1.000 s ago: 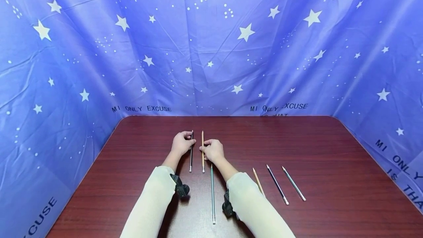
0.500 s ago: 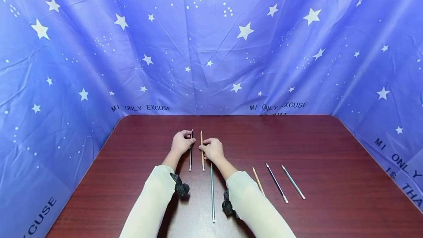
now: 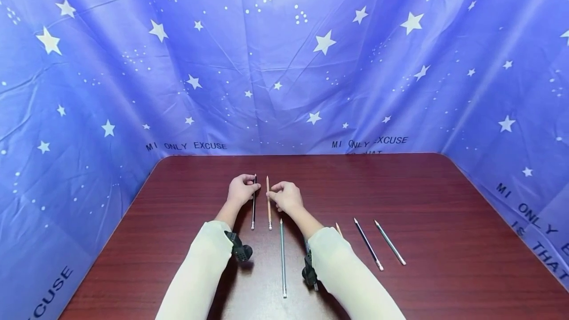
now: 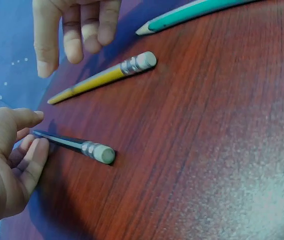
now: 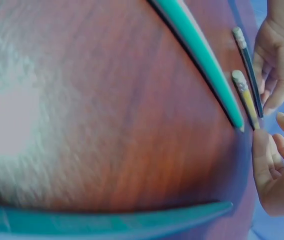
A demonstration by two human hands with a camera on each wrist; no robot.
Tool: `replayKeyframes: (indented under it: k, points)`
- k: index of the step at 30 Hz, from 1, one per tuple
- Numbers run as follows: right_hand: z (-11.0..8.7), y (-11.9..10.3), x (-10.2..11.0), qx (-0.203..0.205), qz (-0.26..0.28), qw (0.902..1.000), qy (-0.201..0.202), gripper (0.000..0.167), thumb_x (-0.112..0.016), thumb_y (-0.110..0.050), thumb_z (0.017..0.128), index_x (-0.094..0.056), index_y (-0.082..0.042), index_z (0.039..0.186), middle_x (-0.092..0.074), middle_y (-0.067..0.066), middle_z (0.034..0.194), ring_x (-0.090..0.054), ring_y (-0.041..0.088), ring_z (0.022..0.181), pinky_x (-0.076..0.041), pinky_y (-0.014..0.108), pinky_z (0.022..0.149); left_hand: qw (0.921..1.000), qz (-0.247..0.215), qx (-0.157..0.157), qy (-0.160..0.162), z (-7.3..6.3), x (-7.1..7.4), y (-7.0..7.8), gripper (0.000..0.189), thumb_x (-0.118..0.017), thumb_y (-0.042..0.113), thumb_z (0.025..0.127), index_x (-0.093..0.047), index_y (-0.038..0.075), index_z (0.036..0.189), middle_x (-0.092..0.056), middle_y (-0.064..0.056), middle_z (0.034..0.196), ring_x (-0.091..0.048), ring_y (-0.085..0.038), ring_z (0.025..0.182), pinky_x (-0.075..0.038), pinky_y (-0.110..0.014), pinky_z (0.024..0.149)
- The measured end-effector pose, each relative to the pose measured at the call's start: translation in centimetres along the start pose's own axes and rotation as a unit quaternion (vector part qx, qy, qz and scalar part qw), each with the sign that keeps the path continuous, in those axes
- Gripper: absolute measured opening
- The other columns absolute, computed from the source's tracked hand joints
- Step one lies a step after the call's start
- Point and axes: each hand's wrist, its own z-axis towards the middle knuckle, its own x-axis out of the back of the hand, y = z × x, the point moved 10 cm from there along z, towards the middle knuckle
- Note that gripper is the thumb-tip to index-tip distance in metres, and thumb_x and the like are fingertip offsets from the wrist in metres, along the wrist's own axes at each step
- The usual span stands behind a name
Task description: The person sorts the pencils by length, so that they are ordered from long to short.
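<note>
A black pencil (image 3: pixel 253 214) lies with its eraser end toward me. My left hand (image 3: pixel 240 190) pinches it near its far end, thumb on one side and a finger on the other. To its right, almost parallel, lies a yellow pencil (image 3: pixel 269 214), also eraser end nearest. Over that one hovers my right hand (image 3: pixel 288 197), its fingers loosely bent and apart from the pencil in the left wrist view. Closer to me, a teal pencil (image 3: pixel 282 260) points its sharpened tip away. Another teal pencil (image 5: pixel 106 223) runs beneath my right wrist.
Right of my right sleeve (image 3: pixel 351 270) lie a dark pencil (image 3: pixel 368 244) and a greenish pencil (image 3: pixel 390 242). A yellowish pencil tip (image 3: pixel 339 229) shows beside that sleeve. The dark red wooden table (image 3: pixel 444 201) meets a blue star-patterned curtain (image 3: pixel 284 53) at its far edge.
My right hand has come slightly up off the yellow pencil, its fingers parting. The left hand stays at the black pencil. The head view has turned a little to the right.
</note>
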Motion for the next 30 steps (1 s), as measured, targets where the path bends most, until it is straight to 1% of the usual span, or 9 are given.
replayKeyframes:
  k: [2, 5, 10, 13, 17, 20, 24, 30]
  points:
    - [0.0, -0.1, 0.4, -0.003, 0.007, 1.0000, 0.000, 0.021, -0.071, -0.019, 0.081, -0.068, -0.004, 0.096, -0.069, 0.015, 0.073, -0.055, 0.011, 0.043, -0.052, 0.023, 0.040, 0.9998, -0.019, 0.001, -0.004, 0.0, 0.0, 0.0, 0.037, -0.069, 0.008, 0.080, -0.061, -0.004, 0.114, -0.060, -0.014, 0.093, -0.056, -0.010, 0.061, -0.057, -0.025, 0.052]
    - [0.0, -0.1, 0.8, -0.007, 0.015, 0.9999, -0.002, 0.022, -0.071, -0.019, 0.082, -0.067, -0.004, 0.097, -0.069, 0.017, 0.075, -0.057, 0.013, 0.045, -0.053, 0.025, 0.042, 0.9996, -0.027, 0.004, -0.010, -0.1, 0.1, 0.0, 0.038, -0.069, 0.010, 0.080, -0.061, -0.003, 0.115, -0.061, -0.015, 0.096, -0.059, -0.012, 0.066, -0.058, -0.027, 0.055]
    - [-0.2, -0.1, 1.6, -0.006, 0.019, 0.9998, -0.006, 0.024, -0.071, -0.018, 0.082, -0.067, -0.003, 0.100, -0.069, 0.018, 0.079, -0.059, 0.015, 0.047, -0.054, 0.026, 0.043, 0.9996, -0.018, 0.006, -0.020, -0.7, 0.3, 0.4, 0.041, -0.069, 0.014, 0.081, -0.058, -0.003, 0.117, -0.061, -0.019, 0.101, -0.060, -0.014, 0.068, -0.059, -0.029, 0.055]
    - [-0.3, -0.2, 2.1, -0.002, 0.021, 0.9998, -0.007, 0.025, -0.070, -0.018, 0.082, -0.066, -0.002, 0.101, -0.069, 0.019, 0.082, -0.060, 0.016, 0.048, -0.057, 0.031, 0.047, 0.9996, -0.015, 0.002, -0.022, -1.0, 0.4, 0.7, 0.043, -0.069, 0.015, 0.081, -0.057, -0.004, 0.118, -0.061, -0.021, 0.101, -0.060, -0.014, 0.066, -0.058, -0.028, 0.054]
    - [-0.7, -0.4, 2.8, 0.010, 0.023, 0.9997, -0.009, 0.027, -0.070, -0.018, 0.083, -0.066, -0.002, 0.104, -0.069, 0.019, 0.084, -0.063, 0.020, 0.052, -0.058, 0.034, 0.049, 0.9997, -0.011, -0.003, -0.023, -1.3, 0.5, 0.9, 0.044, -0.070, 0.017, 0.081, -0.057, -0.003, 0.119, -0.062, -0.020, 0.101, -0.059, -0.014, 0.065, -0.056, -0.025, 0.053]
    - [-1.1, -0.4, 3.2, 0.017, 0.023, 0.9995, -0.011, 0.027, -0.069, -0.017, 0.083, -0.065, -0.001, 0.105, -0.069, 0.019, 0.082, -0.064, 0.022, 0.053, -0.058, 0.033, 0.048, 0.9996, 0.001, -0.009, -0.025, -1.5, 0.7, 1.1, 0.045, -0.070, 0.018, 0.081, -0.058, -0.002, 0.118, -0.063, -0.020, 0.101, -0.059, -0.015, 0.064, -0.053, -0.022, 0.052]
    - [-1.5, -0.3, 3.7, 0.017, 0.023, 0.9994, -0.017, 0.030, -0.069, -0.016, 0.083, -0.064, 0.001, 0.107, -0.068, 0.019, 0.081, -0.063, 0.020, 0.052, -0.057, 0.032, 0.047, 0.9993, 0.013, -0.015, -0.030, -2.0, 0.6, 1.3, 0.045, -0.070, 0.020, 0.081, -0.058, -0.001, 0.118, -0.063, -0.019, 0.100, -0.059, -0.014, 0.065, -0.051, -0.021, 0.052]
    - [-2.3, 0.1, 4.6, 0.017, 0.008, 0.9996, -0.019, 0.031, -0.069, -0.017, 0.083, -0.064, -0.001, 0.109, -0.068, 0.017, 0.080, -0.060, 0.017, 0.050, -0.057, 0.032, 0.046, 0.9982, 0.021, -0.038, -0.042, -3.1, 0.3, 2.2, 0.045, -0.071, 0.019, 0.081, -0.058, -0.002, 0.119, -0.065, -0.020, 0.101, -0.062, -0.017, 0.070, -0.054, -0.023, 0.057]
